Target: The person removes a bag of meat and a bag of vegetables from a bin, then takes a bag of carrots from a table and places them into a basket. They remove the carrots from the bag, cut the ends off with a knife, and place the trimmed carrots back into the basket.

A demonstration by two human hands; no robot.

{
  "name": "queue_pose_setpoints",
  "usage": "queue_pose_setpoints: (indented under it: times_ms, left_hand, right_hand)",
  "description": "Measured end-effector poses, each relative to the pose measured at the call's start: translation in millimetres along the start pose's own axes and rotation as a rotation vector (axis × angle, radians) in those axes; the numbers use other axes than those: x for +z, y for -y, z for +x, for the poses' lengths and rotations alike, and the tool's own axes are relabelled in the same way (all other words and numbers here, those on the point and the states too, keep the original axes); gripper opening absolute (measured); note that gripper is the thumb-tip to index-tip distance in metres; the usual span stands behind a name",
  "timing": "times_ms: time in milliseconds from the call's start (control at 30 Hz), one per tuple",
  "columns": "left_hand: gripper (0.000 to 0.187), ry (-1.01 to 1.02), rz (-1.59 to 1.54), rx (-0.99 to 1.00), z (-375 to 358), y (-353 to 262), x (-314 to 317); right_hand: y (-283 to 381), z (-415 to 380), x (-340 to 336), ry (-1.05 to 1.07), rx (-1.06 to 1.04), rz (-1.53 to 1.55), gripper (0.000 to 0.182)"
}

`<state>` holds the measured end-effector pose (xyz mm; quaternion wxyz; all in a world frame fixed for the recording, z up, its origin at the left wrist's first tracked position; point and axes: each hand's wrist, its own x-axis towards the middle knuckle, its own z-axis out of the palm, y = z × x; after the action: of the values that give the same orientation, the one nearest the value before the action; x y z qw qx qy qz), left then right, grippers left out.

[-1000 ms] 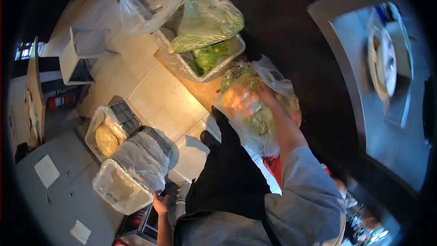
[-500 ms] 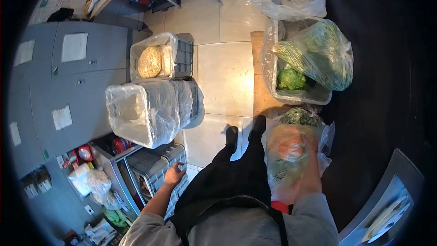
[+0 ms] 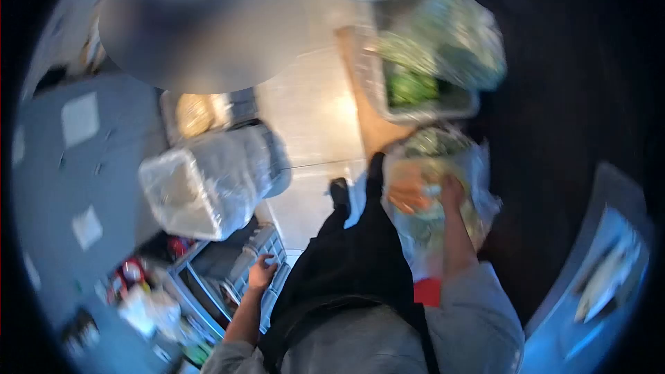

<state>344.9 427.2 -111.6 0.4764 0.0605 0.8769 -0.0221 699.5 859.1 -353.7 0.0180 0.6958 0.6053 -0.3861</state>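
My right hand (image 3: 453,192) rests on a clear plastic bag (image 3: 429,225) with orange items showing inside, to the right of my legs. Its fingers look bent against the bag, but blur hides whether they grip it. Just beyond is a bag of dark green leaves (image 3: 436,142). Over to the left, my left hand (image 3: 262,271) hangs above a grey crate (image 3: 277,242), fingers slightly curled and apart, holding nothing.
A lined bin (image 3: 457,109) holds green vegetables and a large bag of greens (image 3: 460,38). Lined bins (image 3: 201,190) stand at the left by grey lockers (image 3: 90,166). A blurred oval (image 3: 201,28) covers the upper left.
The view has shifted and blurred, and a blurred oval now covers the upper left. My right hand remains at the bag; my left hand still hangs free.
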Motion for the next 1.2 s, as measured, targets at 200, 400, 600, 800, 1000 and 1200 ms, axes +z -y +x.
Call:
queue_pose_setpoints:
  times_ms: [200,400,600,800,1000,1200]
  left_hand:
    - [0.035,0.07,-0.208,0.044,15,27,9]
    - [0.033,0.033,-0.162,0.021,16,17,6]
    - [0.033,0.016,-0.275,0.061,17,19,-1]
    - [0.032,0.084,-0.482,0.08,20,48,19]
    - [0.032,-0.044,-0.587,0.097,-3,94,42]
    - [0.036,-0.238,-0.615,0.01,-26,191,87]
  right_hand:
    - [-35,-2,-28,0.164,-0.315,-0.037,0.02]
    - [27,-11,-51,0.424,-0.151,-0.589,0.026]
    - [0,-66,-30,0.415,-0.176,-0.467,0.022]
    - [56,-150,-59,0.524,-0.178,-0.53,0.02]
    - [105,-195,-100,0.417,-0.277,-0.638,0.026]
    - [197,-292,-97,0.448,-0.516,-0.564,0.013]
